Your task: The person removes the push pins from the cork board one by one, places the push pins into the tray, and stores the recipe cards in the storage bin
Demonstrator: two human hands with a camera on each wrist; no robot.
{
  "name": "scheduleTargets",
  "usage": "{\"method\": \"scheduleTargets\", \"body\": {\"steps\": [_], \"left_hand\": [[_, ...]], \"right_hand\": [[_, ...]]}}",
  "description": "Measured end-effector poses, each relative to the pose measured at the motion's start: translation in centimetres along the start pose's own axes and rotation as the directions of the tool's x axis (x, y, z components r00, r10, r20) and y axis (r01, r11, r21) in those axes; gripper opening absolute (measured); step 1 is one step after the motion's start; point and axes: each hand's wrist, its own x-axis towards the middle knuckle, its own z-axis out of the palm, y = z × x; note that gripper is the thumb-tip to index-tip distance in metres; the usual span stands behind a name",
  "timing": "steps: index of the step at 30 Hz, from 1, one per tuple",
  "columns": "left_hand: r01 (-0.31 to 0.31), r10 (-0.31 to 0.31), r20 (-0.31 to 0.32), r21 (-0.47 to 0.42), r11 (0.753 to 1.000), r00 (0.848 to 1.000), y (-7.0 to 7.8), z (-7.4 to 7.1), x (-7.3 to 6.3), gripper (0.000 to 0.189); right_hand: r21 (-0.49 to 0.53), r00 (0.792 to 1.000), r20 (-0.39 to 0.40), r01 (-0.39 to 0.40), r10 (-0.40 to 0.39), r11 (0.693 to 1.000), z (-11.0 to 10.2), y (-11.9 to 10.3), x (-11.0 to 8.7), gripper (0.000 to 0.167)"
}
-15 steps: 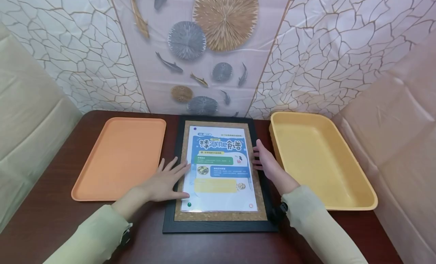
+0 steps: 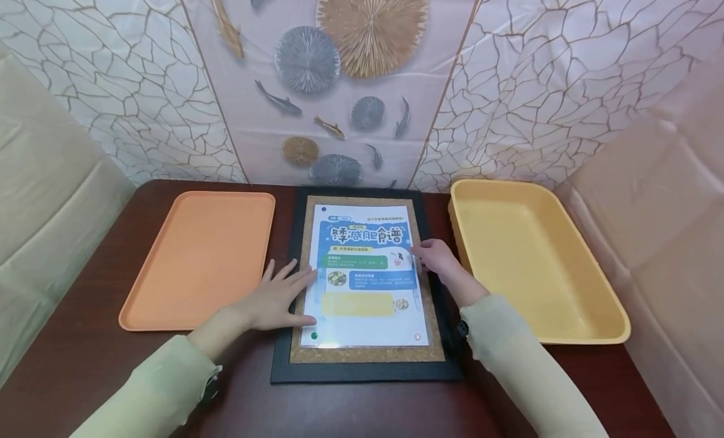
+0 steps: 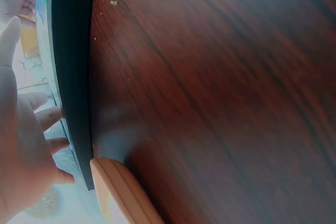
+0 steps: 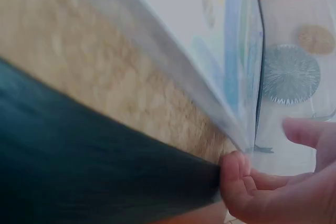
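A laminated sheet (image 2: 362,331) printed in blue, green and yellow lies on a black-framed cork board (image 2: 367,355). Pins show at three corners: a purple pin (image 2: 323,209), a green pin (image 2: 314,335) and a pale pink pin (image 2: 417,337). My left hand (image 2: 274,305) rests with spread fingers across the frame's left side, fingertips at the sheet's edge. At the sheet's upper right edge, the curled fingers of my right hand (image 2: 442,262) grip its border. The right wrist view shows those fingertips (image 4: 236,165) at the edge, with the thumb standing apart.
An orange tray (image 2: 209,256) lies left of the board on the dark wood table (image 2: 362,413). To the right stands a deeper yellow bin (image 2: 532,268). Patterned cloth (image 2: 509,111) hangs behind, and pale padded walls (image 2: 667,193) rise at both sides.
My right hand has moved slightly up and left onto the sheet's right edge, and its fingers have curled in. The left hand has stayed in place.
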Motion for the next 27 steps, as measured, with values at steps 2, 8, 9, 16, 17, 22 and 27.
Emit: {"method": "scheduleTargets", "body": {"steps": [2,8,9,16,17,22,27], "left_hand": [[-0.004,0.004,-0.004,0.006,1.000,1.000,0.0,0.0,0.1,0.090],[0.003,-0.003,0.011,0.016,1.000,1.000,0.0,0.1,0.2,0.092],[0.000,0.000,0.009,0.019,1.000,1.000,0.0,0.1,0.1,0.092],[-0.071,0.073,-0.046,0.028,0.997,0.996,0.2,0.2,-0.2,0.086],[-0.084,0.086,-0.052,0.024,0.996,0.995,0.3,0.3,-0.2,0.083],[-0.121,0.117,-0.066,-0.048,0.992,0.991,0.9,0.6,-0.9,0.064],[-0.154,0.150,-0.036,-0.115,0.981,0.988,1.3,0.9,-1.3,0.037]], "right_hand": [[-0.058,1.000,-0.019,0.003,-0.004,0.998,0.0,-0.2,0.3,0.053],[-0.159,0.994,-0.079,0.066,-0.079,0.985,0.3,-0.3,0.8,0.045],[-0.172,0.992,-0.084,0.079,-0.094,0.982,0.3,-0.3,0.8,0.045],[-0.114,0.993,-0.070,0.084,-0.093,0.990,0.3,0.1,1.3,0.043],[-0.104,0.994,-0.065,0.079,-0.086,0.991,0.2,0.1,1.4,0.043],[-0.097,0.996,-0.050,0.063,-0.068,0.993,0.1,0.2,1.8,0.043],[-0.097,0.998,-0.046,0.049,-0.054,0.994,0.1,0.2,1.9,0.043]]}}
